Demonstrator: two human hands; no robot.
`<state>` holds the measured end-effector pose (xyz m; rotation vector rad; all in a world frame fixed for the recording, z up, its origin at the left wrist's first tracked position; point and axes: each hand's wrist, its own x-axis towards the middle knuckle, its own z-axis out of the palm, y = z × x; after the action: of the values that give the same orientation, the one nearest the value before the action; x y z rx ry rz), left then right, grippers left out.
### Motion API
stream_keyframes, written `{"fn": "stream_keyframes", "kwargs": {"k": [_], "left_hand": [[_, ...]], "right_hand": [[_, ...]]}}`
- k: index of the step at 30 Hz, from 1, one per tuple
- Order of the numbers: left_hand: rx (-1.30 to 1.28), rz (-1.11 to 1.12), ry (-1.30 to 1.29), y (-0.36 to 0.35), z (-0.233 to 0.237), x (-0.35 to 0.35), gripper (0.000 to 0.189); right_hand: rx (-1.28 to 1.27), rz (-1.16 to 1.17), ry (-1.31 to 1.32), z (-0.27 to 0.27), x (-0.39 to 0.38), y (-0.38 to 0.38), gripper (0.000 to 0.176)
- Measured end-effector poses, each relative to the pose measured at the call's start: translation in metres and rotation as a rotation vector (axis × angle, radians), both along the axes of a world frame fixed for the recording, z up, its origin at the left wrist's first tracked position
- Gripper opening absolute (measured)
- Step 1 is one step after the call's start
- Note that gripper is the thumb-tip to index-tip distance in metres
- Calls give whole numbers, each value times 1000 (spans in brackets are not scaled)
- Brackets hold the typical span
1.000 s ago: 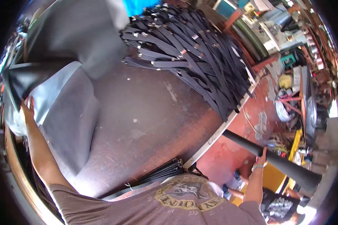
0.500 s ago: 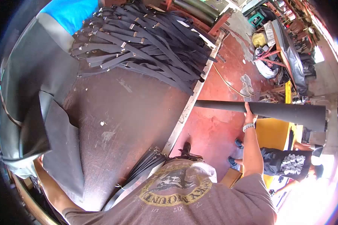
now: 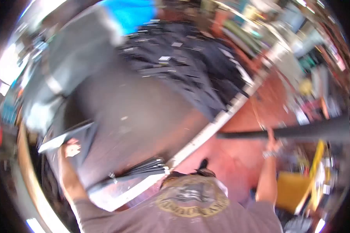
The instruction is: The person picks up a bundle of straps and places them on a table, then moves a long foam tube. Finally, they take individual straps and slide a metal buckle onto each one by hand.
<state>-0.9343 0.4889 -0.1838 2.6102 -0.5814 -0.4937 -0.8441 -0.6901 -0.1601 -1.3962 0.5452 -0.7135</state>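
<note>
My left hand (image 3: 71, 149) is at the left side of the table, closed at the lifted edge of a black sheet (image 3: 90, 134) whose pale side faces up at the fold. Motion blur hides how each finger lies. Out to the right, my right hand (image 3: 272, 144) is wrapped round a long black roll (image 3: 311, 131) of sheet material, held level above the floor. A pile of black straps with metal fittings (image 3: 182, 58) covers the far part of the table (image 3: 140, 105). A smaller bundle of black strips (image 3: 144, 167) lies near my body.
More grey-black sheet (image 3: 81, 42) is heaped at the far left beside a blue piece (image 3: 130, 13). The table's pale edge (image 3: 198, 138) runs diagonally before the red floor (image 3: 241, 155). A yellow panel (image 3: 293, 188) stands at the lower right. Much is blurred.
The view has turned and blurred. My left hand has moved right and inward over the table with the sheet's edge. My right hand still holds the roll, now lower in view.
</note>
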Motion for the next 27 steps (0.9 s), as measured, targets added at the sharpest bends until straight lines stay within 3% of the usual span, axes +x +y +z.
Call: {"fn": "stream_keyframes", "kwargs": {"k": [2, 3, 4, 5, 7, 8, 11, 14, 16, 18, 20, 22, 27], "left_hand": [[-135, 796, 949, -85, 29, 1, 48], [-172, 951, 1162, -114, 40, -2, 46], [-117, 1133, 1301, -133, 40, -6, 47], [-279, 1183, 1265, -137, 36, -25, 54], [-568, 1295, 1171, -153, 29, -39, 76], [-654, 1368, 1145, -178, 43, -33, 93], [-727, 1558, 959, -172, -5, -22, 120], [-787, 1591, 560, -156, -30, 12, 120], [-717, 1697, 440, -136, -60, 34, 120], [-669, 1745, 411, -142, -59, 41, 119], [-777, 1743, 544, -138, -55, 34, 122], [-631, 1731, 520, -168, -31, 27, 115], [-506, 1794, 284, -198, -40, 12, 87]], "right_hand": [[112, 40, 124, -29, 7, -43, 51], [495, 123, -40, -52, 17, -87, 56], [-256, -37, 243, -28, 18, -58, 65], [-183, -49, 180, -14, 20, -41, 70], [-284, -93, 278, -3, 15, -28, 66], [-333, -144, 330, 4, 8, -29, 64], [-228, -194, 155, -6, -6, -20, 57], [-233, -195, 214, -5, -3, -20, 58], [-196, -114, 193, 16, 14, -14, 58], [-384, -203, 240, 9, 40, -48, 58], [-506, -146, 253, 29, 70, -52, 50], [-463, -58, 191, 36, 103, -58, 44], [-553, 108, 272, 54, 182, -59, 39]]}}
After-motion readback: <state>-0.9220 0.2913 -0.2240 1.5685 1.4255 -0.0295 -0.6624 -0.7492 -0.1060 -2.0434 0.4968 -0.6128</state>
